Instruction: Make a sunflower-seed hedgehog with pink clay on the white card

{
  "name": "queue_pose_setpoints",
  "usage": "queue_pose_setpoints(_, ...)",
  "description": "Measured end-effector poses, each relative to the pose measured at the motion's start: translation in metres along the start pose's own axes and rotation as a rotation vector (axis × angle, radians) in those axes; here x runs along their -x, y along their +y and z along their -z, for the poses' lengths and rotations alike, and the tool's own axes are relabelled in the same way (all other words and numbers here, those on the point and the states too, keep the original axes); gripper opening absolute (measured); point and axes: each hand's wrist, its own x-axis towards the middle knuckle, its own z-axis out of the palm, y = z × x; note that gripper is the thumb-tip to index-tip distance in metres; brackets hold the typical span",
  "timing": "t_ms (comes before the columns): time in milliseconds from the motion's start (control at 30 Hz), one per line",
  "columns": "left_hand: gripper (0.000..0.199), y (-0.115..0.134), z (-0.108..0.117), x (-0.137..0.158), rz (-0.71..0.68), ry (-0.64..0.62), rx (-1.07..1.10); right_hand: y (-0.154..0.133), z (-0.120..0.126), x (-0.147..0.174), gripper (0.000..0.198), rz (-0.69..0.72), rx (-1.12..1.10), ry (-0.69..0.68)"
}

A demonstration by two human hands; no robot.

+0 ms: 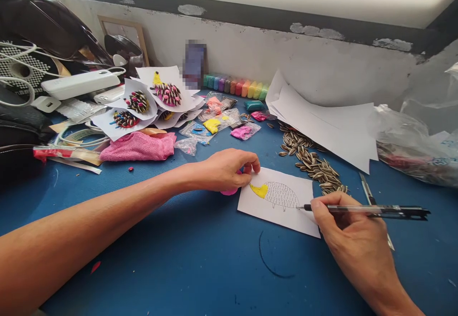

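Note:
My right hand (352,239) grips a black pen (379,211), its tip touching the drawing at the lower right of the animal's body. The drawing is on a small white sheet of paper (250,206). It shows a hedgehog (282,194) with a dashed, outlined body, short legs and a yellow head. At the sheet's upper left corner, my left hand (232,168) has its fingers bent, thumb and fingertips on the paper. Something pink (229,192) shows from under that hand; most of it is hidden.
Striped sunflower seeds (318,168) lie beyond the sheet, near blank papers (322,125) and a utility knife (368,189). Seed-covered hedgehog pictures (166,94), a pink cloth (139,146), bagged clay (213,125) and a row of coloured clay packs (236,87) stand farther back.

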Motion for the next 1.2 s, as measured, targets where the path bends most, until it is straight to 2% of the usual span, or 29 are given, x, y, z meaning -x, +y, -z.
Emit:
queue_pose_setpoints(233,0.028,-0.001,0.000,0.000,0.011,-0.003,0.030,0.003,0.005,-0.006,0.034,-0.059,-0.043,-0.053)
queue_pose_setpoints(500,0.030,0.000,0.000,0.000,0.040,0.010,0.141,0.009,0.030,-0.017,0.046,-0.085,0.066,-0.090)
queue_pose_setpoints(633,0.029,-0.003,0.002,0.000,0.065,-0.015,0.266,0.016,0.043,-0.027,0.051,-0.069,0.168,-0.196)
queue_pose_setpoints(800,0.029,-0.007,0.003,0.000,0.098,0.012,0.452,0.025,0.049,-0.032,0.056,-0.069,0.305,-0.335)
queue_pose_setpoints(1100,0.041,-0.016,0.008,-0.006,0.111,0.194,0.795,0.037,0.045,-0.031,0.053,-0.009,0.473,-0.469)
queue_pose_setpoints(1200,0.045,-0.018,0.010,-0.008,0.115,0.209,0.914,0.041,0.045,-0.030,0.053,-0.005,0.511,-0.491)
